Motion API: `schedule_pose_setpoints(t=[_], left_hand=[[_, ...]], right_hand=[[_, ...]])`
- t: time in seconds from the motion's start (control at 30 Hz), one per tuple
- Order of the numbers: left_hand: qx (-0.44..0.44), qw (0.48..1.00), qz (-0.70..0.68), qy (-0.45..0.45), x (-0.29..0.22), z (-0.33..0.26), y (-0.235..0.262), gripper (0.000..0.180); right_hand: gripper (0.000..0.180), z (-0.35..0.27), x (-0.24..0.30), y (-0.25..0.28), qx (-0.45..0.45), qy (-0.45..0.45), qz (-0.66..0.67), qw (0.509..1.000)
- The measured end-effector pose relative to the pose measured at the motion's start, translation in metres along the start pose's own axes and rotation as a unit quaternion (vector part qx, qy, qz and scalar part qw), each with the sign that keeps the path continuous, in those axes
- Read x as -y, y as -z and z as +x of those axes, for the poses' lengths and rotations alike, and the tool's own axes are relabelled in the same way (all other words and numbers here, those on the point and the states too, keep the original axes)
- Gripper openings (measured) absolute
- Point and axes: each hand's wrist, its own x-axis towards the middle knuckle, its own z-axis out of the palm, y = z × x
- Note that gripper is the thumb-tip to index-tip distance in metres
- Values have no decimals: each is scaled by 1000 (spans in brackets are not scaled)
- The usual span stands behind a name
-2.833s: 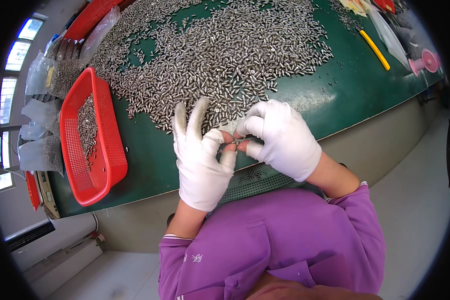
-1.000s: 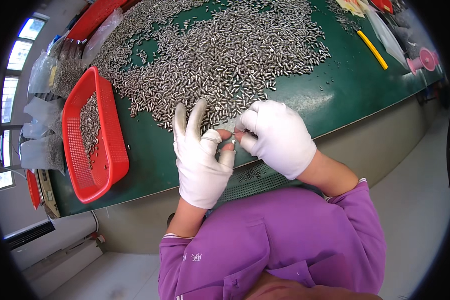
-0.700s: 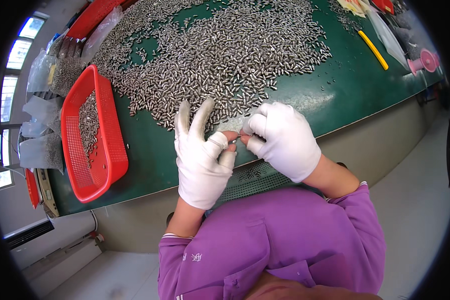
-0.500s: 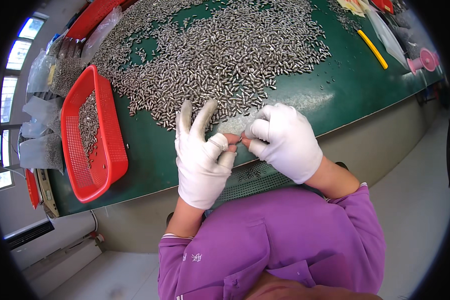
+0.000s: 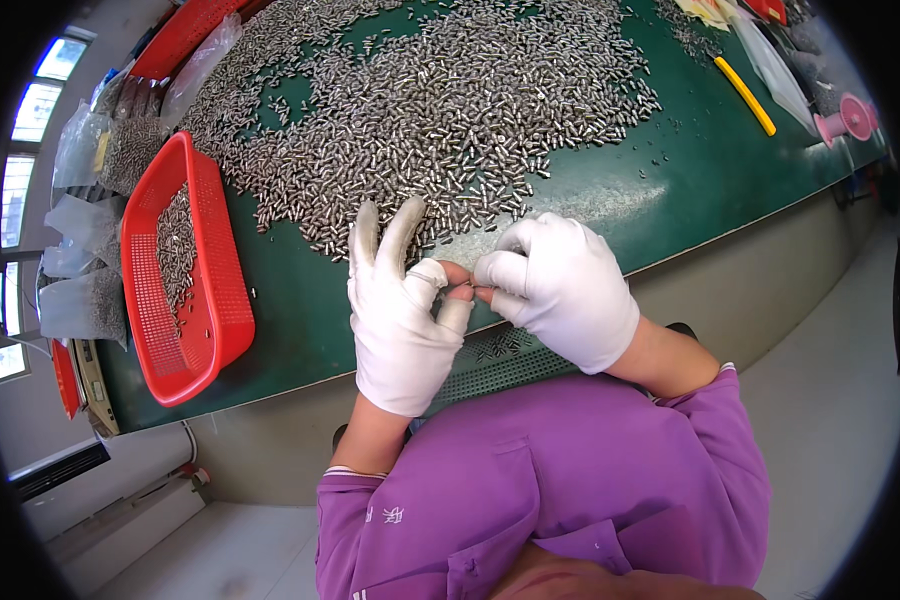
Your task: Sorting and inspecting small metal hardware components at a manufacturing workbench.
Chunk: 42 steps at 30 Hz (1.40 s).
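Observation:
Both my hands wear white gloves with bare thumb and index tips, which meet over the near edge of the green table (image 5: 295,340). My left hand (image 5: 398,325) pinches with thumb and index finger, its other fingers stretched toward a wide heap of small shiny metal pins (image 5: 450,120). Against it, my right hand (image 5: 575,295) is closed in a pinch too, its remaining fingers curled. Between the fingertips is a tiny metal pin (image 5: 471,286), mostly hidden by them.
Left of my hands stands a red perforated basket (image 5: 232,280) with metal pins inside. Clear bags of small parts (image 5: 85,300) line the left side. Below the table edge is a green perforated tray (image 5: 500,372). A yellow-handled tool (image 5: 745,97) and pink spool (image 5: 850,120) lie far right.
My right hand has shifted slightly left and nearer to me, its index finger now bent over the fingertips' meeting point. The left hand has barely moved.

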Motion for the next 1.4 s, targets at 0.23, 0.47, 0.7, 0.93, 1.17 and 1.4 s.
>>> schedule_pose_setpoints(t=[0.23, 0.47, 0.7, 0.93, 1.17, 1.4], left_hand=[[-11, 1000, -17, -5, 2, 0, -1, 25], [2, 998, -69, -14, 2, 2, -4, 22], [7, 1000, -16, -14, 0, 2, -2, 21], [-4, 1000, 2, -15, 0, 0, -2, 22], [32, 997, -33, -61, 1, 0, 6, 26], [21, 985, -146, -87, 9, 0, 10, 25]], right_hand=[[10, -2, -2, 1, -4, -19, 15, 1000], [8, -2, -2, 1, -10, -15, 7, 1000], [8, -4, -2, -1, -26, -16, 4, 1000], [9, -4, -2, 0, -23, -11, -1, 1000], [8, -9, -14, 7, -2, 37, 36, 999], [10, -12, -29, 24, 32, 19, 108, 993]])
